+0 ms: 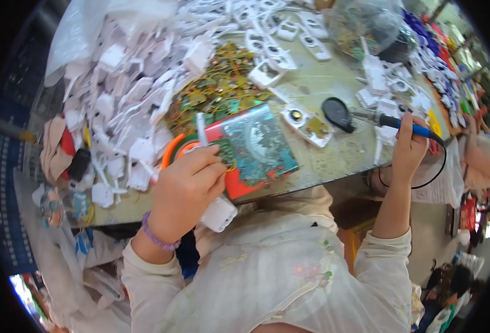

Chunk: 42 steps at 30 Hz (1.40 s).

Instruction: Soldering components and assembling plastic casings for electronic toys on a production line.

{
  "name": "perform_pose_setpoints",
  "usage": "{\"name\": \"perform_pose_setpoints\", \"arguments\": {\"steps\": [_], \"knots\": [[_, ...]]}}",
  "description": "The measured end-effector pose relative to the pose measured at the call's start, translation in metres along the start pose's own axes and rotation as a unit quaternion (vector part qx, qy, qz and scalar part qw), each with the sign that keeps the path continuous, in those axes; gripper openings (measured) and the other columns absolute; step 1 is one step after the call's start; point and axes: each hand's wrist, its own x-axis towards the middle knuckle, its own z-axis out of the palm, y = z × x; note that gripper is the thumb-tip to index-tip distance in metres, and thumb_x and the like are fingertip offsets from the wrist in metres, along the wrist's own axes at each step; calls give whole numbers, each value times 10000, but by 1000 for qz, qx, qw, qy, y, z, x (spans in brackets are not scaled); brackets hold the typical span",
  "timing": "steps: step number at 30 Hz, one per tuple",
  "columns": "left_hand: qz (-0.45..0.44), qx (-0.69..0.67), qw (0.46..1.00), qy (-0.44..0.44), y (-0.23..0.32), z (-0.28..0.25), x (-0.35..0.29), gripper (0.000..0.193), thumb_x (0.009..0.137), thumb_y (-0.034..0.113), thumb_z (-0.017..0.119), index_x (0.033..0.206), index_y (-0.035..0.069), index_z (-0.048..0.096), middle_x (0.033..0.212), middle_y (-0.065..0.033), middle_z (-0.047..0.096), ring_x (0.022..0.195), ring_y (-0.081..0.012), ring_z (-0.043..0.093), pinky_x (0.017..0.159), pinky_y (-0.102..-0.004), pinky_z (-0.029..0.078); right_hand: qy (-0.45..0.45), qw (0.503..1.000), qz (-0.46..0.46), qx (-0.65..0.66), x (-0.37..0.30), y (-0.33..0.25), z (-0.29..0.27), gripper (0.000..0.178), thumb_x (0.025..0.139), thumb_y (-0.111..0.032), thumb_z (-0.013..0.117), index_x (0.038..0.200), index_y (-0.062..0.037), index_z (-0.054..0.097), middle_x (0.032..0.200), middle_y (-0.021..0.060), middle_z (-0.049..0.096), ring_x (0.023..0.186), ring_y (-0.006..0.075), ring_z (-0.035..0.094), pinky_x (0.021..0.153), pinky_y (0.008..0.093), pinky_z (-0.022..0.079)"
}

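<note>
My right hand [410, 145] grips a soldering iron [390, 121] by its blue and black handle. Its metal end points left, over or at the edge of a small black round dish [337, 113]. Closed fingers of my left hand [192, 176] pinch a small green circuit board [224, 151] above the near edge of the table. A white plastic housing [219, 214] sticks out below that hand, and a white strip [201, 129] rises above it; whether they are one piece is hidden. Beside the board lies a worn blue-and-red flat pad [259, 145].
White plastic housings [125, 105] are heaped at the left. Wired circuit boards [217, 83] pile up behind the pad. One white housing with a board in it [307, 125] lies near the dish. Orange rings [179, 149], possibly tape rolls, are beside my left hand. The iron's black cord [440, 166] loops at right.
</note>
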Motion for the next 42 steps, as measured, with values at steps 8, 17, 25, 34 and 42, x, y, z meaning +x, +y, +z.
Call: {"name": "perform_pose_setpoints", "arguments": {"steps": [8,17,25,34,42], "knots": [[-10,6,1000,0,-4,0,2,112,700,78,686,790,38,632,921,-69,635,846,-213,638,685,-316,525,91,973,150,151,-83,13,30,248,870,-27,605,1047,-6,432,783,-7,466,669,37,420,601,173,369],[-1,0,1000,-2,-12,-1,-3,128,704,87,686,812,55,625,925,-60,638,823,-210,637,658,-316,525,-244,953,-127,125,-98,-62,64,182,779,49,663,931,-15,586,879,68,579,709,135,535,621,231,414],[-48,-34,997,56,-13,-4,-12,222,646,81,745,829,54,622,940,-77,616,944,-285,602,822,-386,495,-389,871,-290,79,-98,-117,112,229,727,-78,698,934,-36,609,920,96,603,848,292,559,744,383,451],[-104,-2,990,-92,-33,-25,-10,276,657,307,755,786,71,690,882,-44,605,891,-235,544,805,-360,366,-382,879,-267,96,-101,-112,113,207,727,-72,698,916,-36,619,935,99,613,874,306,559,751,387,461],[-127,-94,953,-258,-43,-33,12,224,713,303,690,732,82,710,762,-60,610,797,-244,570,745,-381,360,-373,889,-236,123,-98,-106,98,194,719,-41,698,901,-34,631,933,100,617,882,295,568,753,367,463]]}}
